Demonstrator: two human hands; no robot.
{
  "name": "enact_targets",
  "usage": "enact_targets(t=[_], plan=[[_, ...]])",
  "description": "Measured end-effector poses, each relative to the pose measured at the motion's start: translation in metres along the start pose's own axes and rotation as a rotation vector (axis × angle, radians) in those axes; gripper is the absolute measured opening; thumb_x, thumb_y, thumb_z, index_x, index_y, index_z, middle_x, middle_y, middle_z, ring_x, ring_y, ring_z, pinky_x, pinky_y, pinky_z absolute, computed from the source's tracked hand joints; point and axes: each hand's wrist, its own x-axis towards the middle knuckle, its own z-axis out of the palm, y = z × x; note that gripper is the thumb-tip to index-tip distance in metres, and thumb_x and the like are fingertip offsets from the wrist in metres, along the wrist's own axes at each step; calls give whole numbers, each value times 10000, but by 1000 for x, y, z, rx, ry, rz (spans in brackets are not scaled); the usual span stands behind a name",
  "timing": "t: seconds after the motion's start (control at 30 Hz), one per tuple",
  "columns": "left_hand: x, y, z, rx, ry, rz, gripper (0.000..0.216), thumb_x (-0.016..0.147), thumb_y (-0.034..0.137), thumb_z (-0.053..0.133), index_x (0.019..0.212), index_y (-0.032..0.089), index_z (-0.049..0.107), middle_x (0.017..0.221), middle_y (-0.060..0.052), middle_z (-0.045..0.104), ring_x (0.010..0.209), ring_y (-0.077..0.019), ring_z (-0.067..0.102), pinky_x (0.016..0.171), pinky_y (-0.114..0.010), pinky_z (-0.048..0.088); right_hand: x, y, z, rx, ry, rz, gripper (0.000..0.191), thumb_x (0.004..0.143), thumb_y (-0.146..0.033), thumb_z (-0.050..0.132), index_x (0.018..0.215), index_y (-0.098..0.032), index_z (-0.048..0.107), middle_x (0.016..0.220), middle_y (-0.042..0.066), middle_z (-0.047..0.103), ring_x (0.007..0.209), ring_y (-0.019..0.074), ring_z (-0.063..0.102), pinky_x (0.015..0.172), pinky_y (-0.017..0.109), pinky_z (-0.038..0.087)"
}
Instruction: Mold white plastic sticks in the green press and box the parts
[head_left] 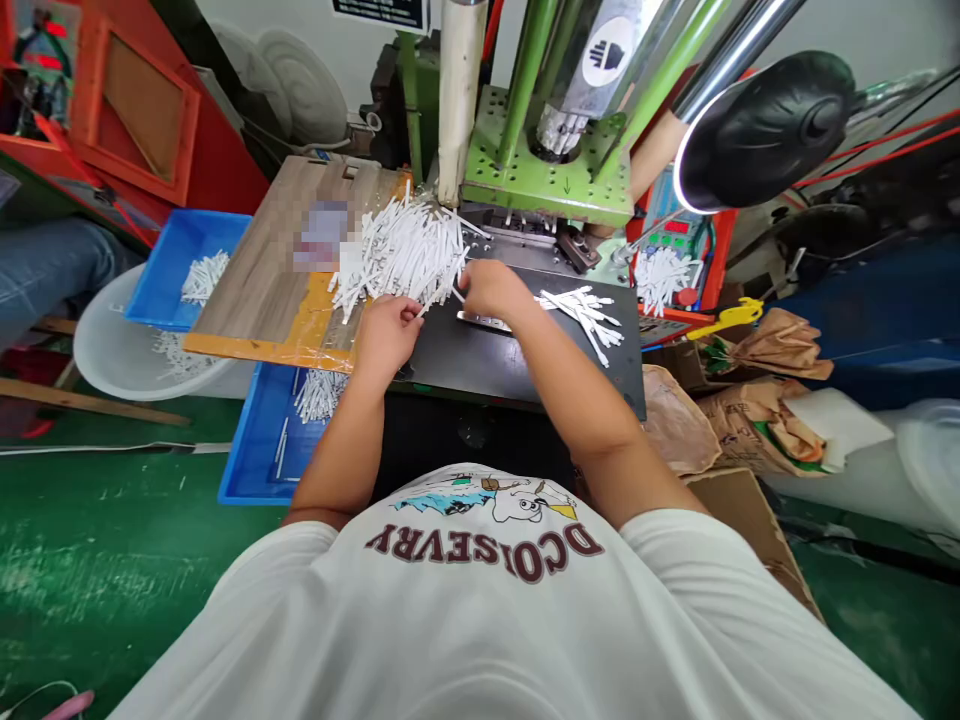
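A heap of thin white strips [412, 245] lies on the wooden board and spills to the edge of the black metal plate [465, 365]. At the heap's near edge, my left hand [384, 335] pinches one white strip between thumb and forefinger. My right hand [495, 292] is closed above a narrow metal fixture [480, 320] on the plate, beside the heap. Its fingertips point down, and whatever they hold is hidden by the hand. Right of my right forearm, a smaller loose pile of white strips [585, 312] rests on the plate.
A green press [551, 185] with upright posts stands behind the plate. The wooden board [259, 270] extends left, with blue trays [240, 470] below and beside it. A black lamp [772, 130] hangs at upper right. Paper bags [750, 425] stand right. Another person's leg [52, 270] shows far left.
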Motion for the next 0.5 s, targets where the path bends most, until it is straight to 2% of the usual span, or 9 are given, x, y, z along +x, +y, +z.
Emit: enact_targets(t=[0.1,0.2,0.33,0.4,0.5], plan=[[2,22,22,-244,-74,103,54,871,219,695,915,211,726,957,-33,770,854,-197,699,875,-340,591,-23,52,-15,26,-1,-28,173,676,-86,810,788,-215,785,747,39,736,796,248,713,834,360,580],[6,46,52,-314,-148,213,41,896,223,686,918,215,719,972,-31,799,917,-205,728,933,-349,584,-56,90,-7,238,162,-66,137,769,-186,770,895,-213,815,785,22,761,793,222,704,824,342,571],[8,58,74,-219,-215,281,47,898,174,692,902,215,715,966,-34,809,913,-214,732,959,-366,571,-84,109,25,408,383,-103,183,879,-243,668,1004,-228,801,952,42,814,941,262,739,929,403,587],[7,57,76,-148,-214,315,62,927,170,678,907,217,713,962,-29,809,908,-211,727,1078,-415,538,-88,112,37,399,421,-140,165,907,-240,652,997,-238,790,1000,56,820,1002,275,742,975,418,578],[3,56,77,-11,-224,370,129,981,156,613,954,233,713,978,-10,802,918,-199,721,1278,-505,392,-88,113,46,305,426,-210,165,960,-236,625,1010,-233,782,1068,89,817,1058,288,730,1019,433,553]])
